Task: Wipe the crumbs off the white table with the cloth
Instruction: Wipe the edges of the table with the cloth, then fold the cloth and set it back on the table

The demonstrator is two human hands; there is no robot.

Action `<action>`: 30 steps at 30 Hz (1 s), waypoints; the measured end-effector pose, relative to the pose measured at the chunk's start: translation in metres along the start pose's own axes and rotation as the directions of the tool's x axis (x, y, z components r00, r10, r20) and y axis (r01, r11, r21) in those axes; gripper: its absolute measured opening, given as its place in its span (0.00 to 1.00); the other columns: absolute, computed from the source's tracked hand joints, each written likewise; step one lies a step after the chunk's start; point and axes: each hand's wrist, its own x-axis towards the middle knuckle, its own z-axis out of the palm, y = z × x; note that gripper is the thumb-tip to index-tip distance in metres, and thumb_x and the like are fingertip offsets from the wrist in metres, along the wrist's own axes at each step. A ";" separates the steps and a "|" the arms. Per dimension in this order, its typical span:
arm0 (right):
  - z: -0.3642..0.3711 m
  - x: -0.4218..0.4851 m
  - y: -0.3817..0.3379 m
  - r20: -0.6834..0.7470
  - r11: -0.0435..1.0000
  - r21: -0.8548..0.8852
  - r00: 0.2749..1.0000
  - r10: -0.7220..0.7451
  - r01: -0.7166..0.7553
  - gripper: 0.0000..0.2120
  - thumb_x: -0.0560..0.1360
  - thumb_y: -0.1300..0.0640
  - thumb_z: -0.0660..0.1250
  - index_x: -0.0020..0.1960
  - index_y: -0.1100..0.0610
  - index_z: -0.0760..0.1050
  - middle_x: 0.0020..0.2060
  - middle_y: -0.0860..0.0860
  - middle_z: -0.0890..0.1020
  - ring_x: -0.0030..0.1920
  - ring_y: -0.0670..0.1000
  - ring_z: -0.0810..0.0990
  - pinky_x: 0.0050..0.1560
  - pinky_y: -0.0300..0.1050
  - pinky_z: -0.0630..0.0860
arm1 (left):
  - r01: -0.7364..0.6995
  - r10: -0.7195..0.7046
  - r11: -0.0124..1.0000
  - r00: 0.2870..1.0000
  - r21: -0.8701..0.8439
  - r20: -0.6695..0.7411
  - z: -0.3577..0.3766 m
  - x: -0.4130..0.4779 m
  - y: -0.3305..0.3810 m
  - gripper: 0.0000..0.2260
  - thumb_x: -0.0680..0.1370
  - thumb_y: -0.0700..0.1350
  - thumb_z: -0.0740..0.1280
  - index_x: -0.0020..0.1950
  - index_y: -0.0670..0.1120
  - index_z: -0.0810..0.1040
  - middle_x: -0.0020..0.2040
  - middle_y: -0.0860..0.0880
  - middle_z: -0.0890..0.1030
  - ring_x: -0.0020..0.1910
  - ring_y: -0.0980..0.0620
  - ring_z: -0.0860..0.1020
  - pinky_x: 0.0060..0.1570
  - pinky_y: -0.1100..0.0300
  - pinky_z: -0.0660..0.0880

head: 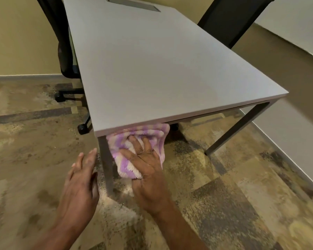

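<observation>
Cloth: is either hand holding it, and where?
The right hand grips the bunched striped cloth from its near side, below the table edge. The left hand is open, holding nothing.

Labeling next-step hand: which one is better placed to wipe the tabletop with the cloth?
Right. The right hand already holds the cloth in its grip just below the table's near edge. The left hand is open, empty, off beside the table leg.

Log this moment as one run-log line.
right hand: holds purple-and-white striped fluffy cloth below white table edge | left hand: open, empty | crumbs: none visible
</observation>
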 end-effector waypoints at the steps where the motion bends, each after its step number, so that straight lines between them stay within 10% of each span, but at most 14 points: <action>1: -0.007 -0.001 -0.002 -0.027 0.986 0.115 0.992 0.122 -0.118 0.28 0.76 0.64 0.62 0.71 0.42 0.75 0.79 0.46 0.67 0.81 0.51 0.61 0.77 0.55 0.66 | 0.029 -0.028 0.999 1.000 -0.018 0.008 -0.003 -0.002 0.004 0.32 0.81 0.35 0.63 0.83 0.51 0.57 0.80 0.47 0.62 0.81 0.48 0.57 0.75 0.39 0.63; 5: -0.046 -0.001 -0.009 -0.030 0.572 0.583 0.689 0.724 -0.577 0.27 0.82 0.63 0.64 0.64 0.30 0.76 0.66 0.51 0.81 0.53 0.58 0.84 0.38 0.39 0.79 | 0.121 -0.123 0.989 0.992 -0.082 -0.020 -0.018 -0.017 0.025 0.32 0.83 0.44 0.62 0.83 0.59 0.53 0.82 0.48 0.61 0.81 0.55 0.56 0.77 0.43 0.62; 7: -0.066 -0.003 -0.009 0.079 0.367 0.682 0.563 0.823 -0.632 0.19 0.80 0.58 0.69 0.65 0.38 0.80 0.61 0.45 0.84 0.59 0.50 0.84 0.48 0.44 0.81 | 0.120 -0.124 0.985 0.992 -0.122 -0.028 -0.029 -0.026 0.046 0.28 0.82 0.50 0.59 0.82 0.60 0.56 0.80 0.50 0.67 0.78 0.54 0.63 0.74 0.41 0.66; 11: -0.099 0.000 -0.024 0.162 0.222 0.826 0.597 0.786 -0.517 0.18 0.72 0.52 0.72 0.61 0.43 0.84 0.60 0.43 0.85 0.65 0.46 0.81 0.64 0.54 0.78 | 0.066 -0.085 0.978 0.992 -0.196 -0.088 -0.045 -0.035 0.094 0.21 0.81 0.57 0.60 0.74 0.63 0.71 0.59 0.67 0.80 0.45 0.60 0.79 0.60 0.47 0.76; 13: -0.111 0.002 -0.035 0.170 0.195 0.852 0.608 0.775 -0.487 0.16 0.75 0.53 0.71 0.62 0.44 0.84 0.59 0.44 0.86 0.63 0.46 0.83 0.63 0.53 0.79 | 0.089 -0.112 0.943 0.992 -0.320 -0.053 -0.053 -0.033 0.120 0.16 0.80 0.60 0.60 0.65 0.64 0.79 0.52 0.70 0.82 0.48 0.60 0.81 0.52 0.55 0.79; 18: -0.137 0.006 -0.062 0.075 0.375 0.729 0.611 0.788 -0.573 0.15 0.77 0.48 0.73 0.63 0.43 0.81 0.50 0.42 0.88 0.52 0.44 0.87 0.48 0.44 0.83 | 0.259 -0.197 0.782 0.966 -0.567 0.169 -0.079 -0.021 0.193 0.13 0.76 0.65 0.62 0.49 0.65 0.84 0.46 0.64 0.85 0.45 0.66 0.82 0.43 0.74 0.76; 26: -0.180 0.008 -0.088 0.047 0.781 0.525 0.928 0.369 -0.337 0.34 0.80 0.74 0.59 0.76 0.41 0.69 0.80 0.44 0.64 0.79 0.49 0.65 0.73 0.52 0.72 | 0.645 -0.335 0.505 0.759 -0.573 0.558 -0.125 0.013 0.282 0.22 0.77 0.67 0.64 0.51 0.53 0.88 0.48 0.53 0.89 0.50 0.55 0.86 0.59 0.54 0.79; 30: -0.215 0.015 -0.099 0.053 0.804 0.522 0.952 0.302 -0.284 0.39 0.81 0.74 0.58 0.77 0.34 0.64 0.81 0.41 0.61 0.81 0.47 0.59 0.76 0.59 0.69 | 0.719 -0.419 0.368 0.695 -0.590 0.585 -0.137 0.023 0.316 0.19 0.78 0.60 0.70 0.51 0.45 0.88 0.48 0.45 0.89 0.46 0.49 0.85 0.51 0.53 0.79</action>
